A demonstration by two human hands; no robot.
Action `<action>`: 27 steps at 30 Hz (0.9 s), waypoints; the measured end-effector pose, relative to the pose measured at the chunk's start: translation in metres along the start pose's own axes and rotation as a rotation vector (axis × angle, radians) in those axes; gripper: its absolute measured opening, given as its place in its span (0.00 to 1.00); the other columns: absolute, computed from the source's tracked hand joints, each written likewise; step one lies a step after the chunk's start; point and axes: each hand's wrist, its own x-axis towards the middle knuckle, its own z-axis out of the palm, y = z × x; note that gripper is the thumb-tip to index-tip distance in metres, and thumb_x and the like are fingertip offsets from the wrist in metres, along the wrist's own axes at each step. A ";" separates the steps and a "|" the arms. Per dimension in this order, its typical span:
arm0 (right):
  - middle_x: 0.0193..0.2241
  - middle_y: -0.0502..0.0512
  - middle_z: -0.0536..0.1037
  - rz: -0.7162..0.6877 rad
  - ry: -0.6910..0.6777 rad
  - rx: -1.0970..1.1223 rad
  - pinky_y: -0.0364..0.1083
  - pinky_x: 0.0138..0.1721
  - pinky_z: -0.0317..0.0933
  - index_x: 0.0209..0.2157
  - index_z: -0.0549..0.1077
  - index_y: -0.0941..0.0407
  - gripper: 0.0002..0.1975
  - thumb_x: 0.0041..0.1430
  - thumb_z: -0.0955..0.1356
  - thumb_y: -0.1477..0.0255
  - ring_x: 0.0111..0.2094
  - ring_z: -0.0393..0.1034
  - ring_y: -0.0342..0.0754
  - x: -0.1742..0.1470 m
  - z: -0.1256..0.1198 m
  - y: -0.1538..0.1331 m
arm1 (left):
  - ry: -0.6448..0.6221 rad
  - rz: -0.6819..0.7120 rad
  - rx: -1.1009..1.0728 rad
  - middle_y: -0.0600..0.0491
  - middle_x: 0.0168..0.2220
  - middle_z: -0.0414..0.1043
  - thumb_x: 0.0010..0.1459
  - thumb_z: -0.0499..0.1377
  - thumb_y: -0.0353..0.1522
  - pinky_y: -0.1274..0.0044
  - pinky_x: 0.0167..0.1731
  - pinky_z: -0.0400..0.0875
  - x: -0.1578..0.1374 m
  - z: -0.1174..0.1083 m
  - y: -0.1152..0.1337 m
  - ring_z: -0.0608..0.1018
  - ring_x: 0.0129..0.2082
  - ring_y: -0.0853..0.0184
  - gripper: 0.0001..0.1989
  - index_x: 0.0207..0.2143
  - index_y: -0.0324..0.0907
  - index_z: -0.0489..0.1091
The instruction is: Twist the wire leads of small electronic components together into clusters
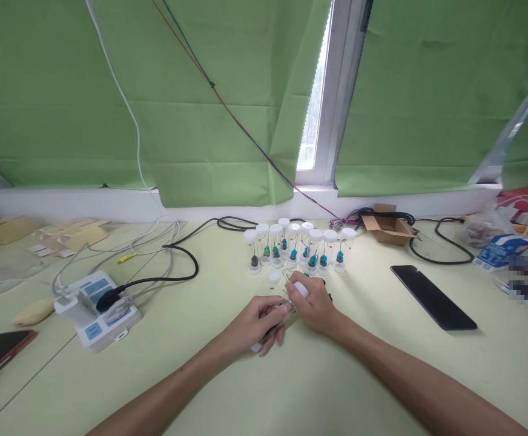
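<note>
My left hand [264, 321] is closed around a small dark and metallic piece, with a white end showing under the fingers. Fingers of my right hand [312, 303] wrap round a small white object [301, 289], mostly hidden in the grip. The two hands nearly meet, and a thin metallic tip shows between them. Just beyond them stand several clear tubes [312, 257] with white caps, each holding a small blue, green or dark part. A loose white cap [274, 277] lies on the table in front of the tubes, with tiny bits beside it.
A white power strip [94, 309] with plugs and cables sits at left. To the right lies a black phone [432, 297]. Behind it are an open cardboard box [389, 229] and black cables. A blue and white box [502, 249] stands far right. Another phone [3, 351] lies at far left.
</note>
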 end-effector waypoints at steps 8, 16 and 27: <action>0.16 0.44 0.67 -0.011 0.004 -0.019 0.39 0.23 0.55 0.26 0.63 0.55 0.11 0.63 0.61 0.70 0.18 0.59 0.39 0.001 0.000 0.001 | 0.021 -0.005 0.007 0.54 0.22 0.71 0.63 0.51 0.47 0.82 0.11 0.52 0.000 0.001 0.000 0.63 0.10 0.78 0.20 0.34 0.38 0.67; 0.17 0.45 0.67 -0.005 0.008 -0.028 0.40 0.23 0.55 0.26 0.63 0.54 0.10 0.62 0.61 0.70 0.18 0.59 0.40 0.000 0.001 0.001 | 0.033 0.006 0.022 0.54 0.22 0.71 0.63 0.50 0.47 0.82 0.12 0.53 -0.001 0.002 -0.001 0.62 0.10 0.78 0.20 0.31 0.39 0.66; 0.17 0.45 0.65 -0.049 0.043 -0.058 0.40 0.22 0.54 0.25 0.62 0.54 0.11 0.62 0.62 0.70 0.18 0.57 0.40 -0.001 0.001 0.001 | 0.037 -0.007 0.068 0.54 0.23 0.71 0.64 0.49 0.47 0.82 0.12 0.54 -0.002 0.004 0.001 0.61 0.11 0.78 0.21 0.36 0.39 0.68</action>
